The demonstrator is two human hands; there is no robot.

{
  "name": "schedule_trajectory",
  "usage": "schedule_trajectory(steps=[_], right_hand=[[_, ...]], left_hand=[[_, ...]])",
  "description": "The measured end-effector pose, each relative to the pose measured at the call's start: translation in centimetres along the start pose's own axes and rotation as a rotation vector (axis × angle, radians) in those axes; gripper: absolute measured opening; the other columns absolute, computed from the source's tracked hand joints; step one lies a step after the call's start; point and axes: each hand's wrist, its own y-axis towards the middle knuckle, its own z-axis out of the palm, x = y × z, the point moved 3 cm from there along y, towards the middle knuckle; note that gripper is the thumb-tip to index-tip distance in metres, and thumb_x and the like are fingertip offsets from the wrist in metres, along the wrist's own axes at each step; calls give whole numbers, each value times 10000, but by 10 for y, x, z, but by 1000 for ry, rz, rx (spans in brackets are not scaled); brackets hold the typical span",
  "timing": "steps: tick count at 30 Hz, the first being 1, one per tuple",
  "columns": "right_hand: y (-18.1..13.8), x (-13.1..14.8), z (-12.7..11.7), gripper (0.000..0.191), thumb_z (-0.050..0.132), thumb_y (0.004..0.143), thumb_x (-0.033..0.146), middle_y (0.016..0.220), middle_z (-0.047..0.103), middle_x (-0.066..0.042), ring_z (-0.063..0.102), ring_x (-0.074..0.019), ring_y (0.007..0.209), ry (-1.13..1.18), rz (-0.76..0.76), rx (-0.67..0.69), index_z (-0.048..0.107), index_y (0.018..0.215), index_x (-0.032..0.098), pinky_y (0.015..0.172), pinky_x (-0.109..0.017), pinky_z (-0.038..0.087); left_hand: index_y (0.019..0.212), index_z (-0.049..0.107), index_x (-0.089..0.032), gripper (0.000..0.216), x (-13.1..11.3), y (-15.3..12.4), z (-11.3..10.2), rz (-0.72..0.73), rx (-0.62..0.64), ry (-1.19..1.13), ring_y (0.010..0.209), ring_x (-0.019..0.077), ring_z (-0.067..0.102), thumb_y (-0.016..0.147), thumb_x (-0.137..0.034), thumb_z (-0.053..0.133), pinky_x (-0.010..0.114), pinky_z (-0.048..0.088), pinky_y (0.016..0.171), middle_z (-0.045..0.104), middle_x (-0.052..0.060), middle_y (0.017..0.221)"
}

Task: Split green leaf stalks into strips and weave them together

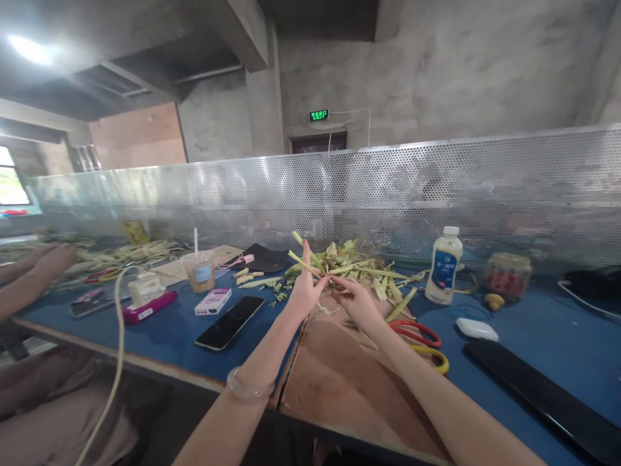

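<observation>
My left hand (306, 292) is closed around pale green plant stalks (301, 259), whose ends stick up past the fingers to the upper left. The fingertips of my right hand (356, 299) are pinched together beside the left thumb; what lies between them is too small to make out. Just beyond both hands spreads a loose heap of leafy plant pieces (383, 268). Below them is a brown board (334, 369). Scissors with red and yellow handles (442, 358) rest by my right forearm.
Left are a phone (230, 322), a small box (213, 301), a drink cup (200, 275) and another person's hands (58, 259). A bottle (443, 268), a jar (507, 275), a white case (477, 329) and a long black object (538, 395) are right. A perforated metal screen (233, 194) stands behind.
</observation>
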Motion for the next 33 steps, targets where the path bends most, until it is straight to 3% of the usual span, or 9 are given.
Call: schedule_trajectory(steps=[5,10,15,18,21,30,33], right_hand=[[0,1,-1,376,527,747,235,1016,551,-55,570,-134,831,-2,-25,-10,578,1119,223,769,-288,471],[-4,9,-2,504,524,762,245,1029,573,-44,552,-139,866,-2,-41,-67,438,1258,260,811,-308,452],[-5,12,-1,446,524,759,253,1007,578,-44,561,-123,775,-8,-51,-34,506,1205,250,758,-291,469],[-5,11,-1,399,514,761,265,930,595,-38,568,-111,688,25,-6,-8,555,1156,237,701,-276,485],[-3,9,-1,427,535,742,287,1006,603,-46,589,-118,694,124,40,-28,544,1165,227,715,-292,495],[-1,6,-2,504,612,674,314,875,665,-35,617,-141,703,221,138,-91,544,1158,189,724,-312,505],[-1,2,-4,510,616,672,313,884,671,-38,624,-148,723,272,160,-101,537,1159,185,728,-317,506]], left_hand=[[1360,-121,-222,949,-2,1,2,-59,-76,-157,638,122,618,729,-226,588,259,515,657,614,-8,751],[1330,-211,-249,1068,7,6,4,-175,-131,-306,594,135,627,687,-200,640,293,529,633,641,-22,698],[1366,-1,-196,1019,17,7,1,-281,-152,-325,523,155,621,626,-226,698,278,518,553,629,-22,607],[1315,220,-152,865,15,7,0,-285,-133,-329,532,149,619,609,-248,710,273,516,565,629,-10,606],[1182,405,-123,676,12,6,1,-319,-110,-341,565,159,628,598,-261,716,285,521,589,645,20,635],[787,598,-96,318,14,5,8,-387,-92,-437,627,189,646,575,-296,724,354,532,693,664,51,636],[793,624,-94,294,14,4,10,-372,-46,-495,694,205,653,595,-293,711,380,524,745,686,80,746]])
